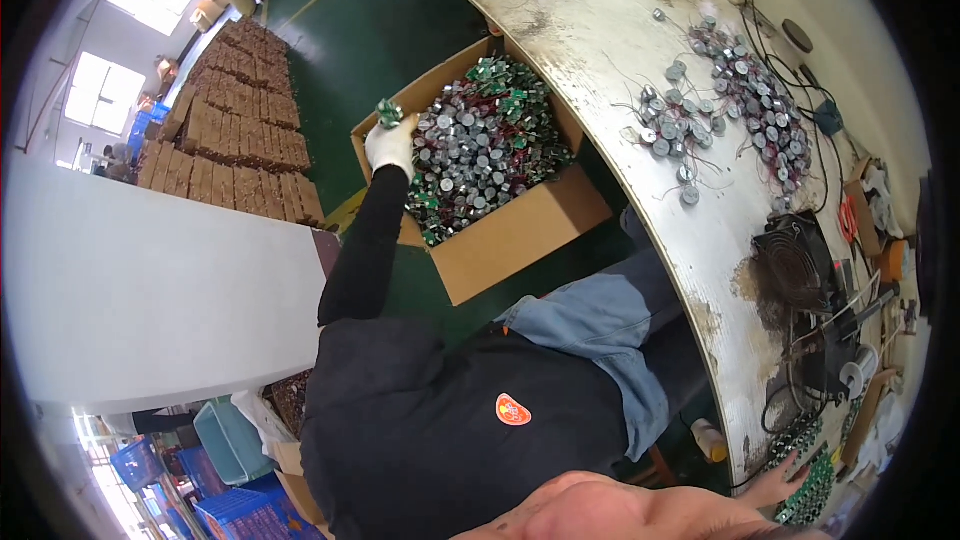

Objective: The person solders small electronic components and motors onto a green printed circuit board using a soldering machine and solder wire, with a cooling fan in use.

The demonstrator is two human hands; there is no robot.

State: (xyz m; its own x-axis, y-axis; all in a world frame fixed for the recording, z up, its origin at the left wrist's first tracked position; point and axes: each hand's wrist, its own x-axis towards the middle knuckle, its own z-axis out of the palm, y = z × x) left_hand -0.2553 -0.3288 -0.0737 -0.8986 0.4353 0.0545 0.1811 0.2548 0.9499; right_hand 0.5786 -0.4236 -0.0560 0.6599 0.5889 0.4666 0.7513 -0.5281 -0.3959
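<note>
My left hand [391, 147], in a white glove and black sleeve, is closed on a small clump of green circuit boards [390, 114] above the left rim of an open cardboard box [520, 234]. Inside that box lies a heap of round silver metal parts [470, 150], with red wires and more green boards among them. At the lower right, my right hand [772, 486] lies by a pile of green circuit boards [808, 493] near the bench. Its visible fingers are spread; the rest is small and partly cut off.
A worn white bench [620, 130] curves along the right, bearing loose silver parts with wires [680, 120], a black fan [795, 260] and cables. Many cardboard trays [230, 120] stand on the green floor at far left. A white panel [160, 290] stands at left, blue crates [250, 510] below.
</note>
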